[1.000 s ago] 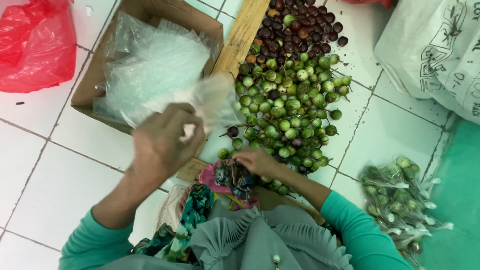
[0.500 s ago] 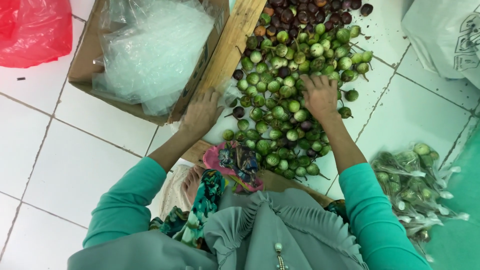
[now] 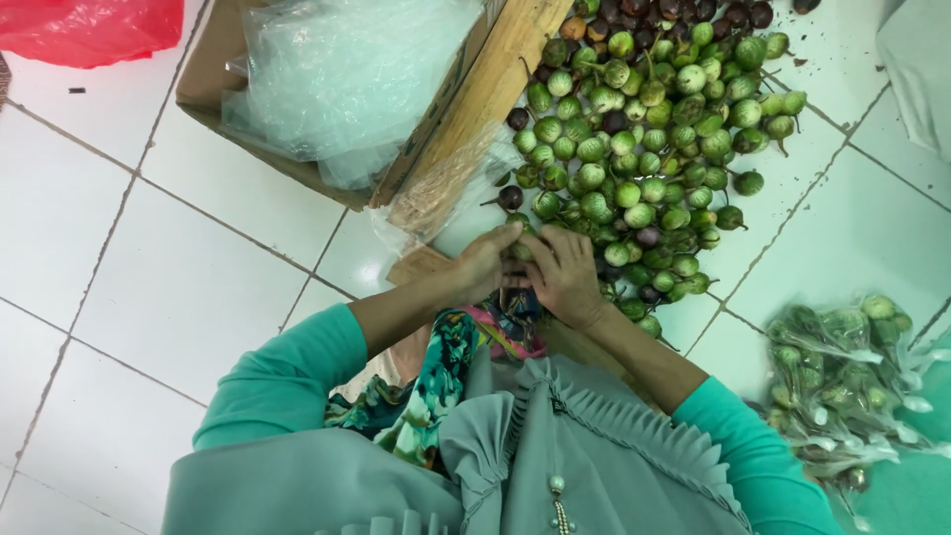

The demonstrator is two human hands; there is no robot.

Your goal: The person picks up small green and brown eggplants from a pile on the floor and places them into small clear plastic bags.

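Low at the pile's near edge, small round green eggplants (image 3: pixel 634 149) heaped on white tile, left hand (image 3: pixel 482 266) and right hand (image 3: pixel 565 272) cupped together over a few — grip unclear, clear plastic bag (image 3: pixel 436 203) just beside, cardboard box (image 3: pixel 297 149) of clear bags upper left, red bag (image 3: pixel 89 30) at the corner, filled clear packs (image 3: pixel 842 367) — lower right.

Both hands meet at frame centre: left hand (image 3: pixel 482 266) reaching toward 1 o'clock, right hand (image 3: pixel 565 274) toward 11, fingers curled, touching.
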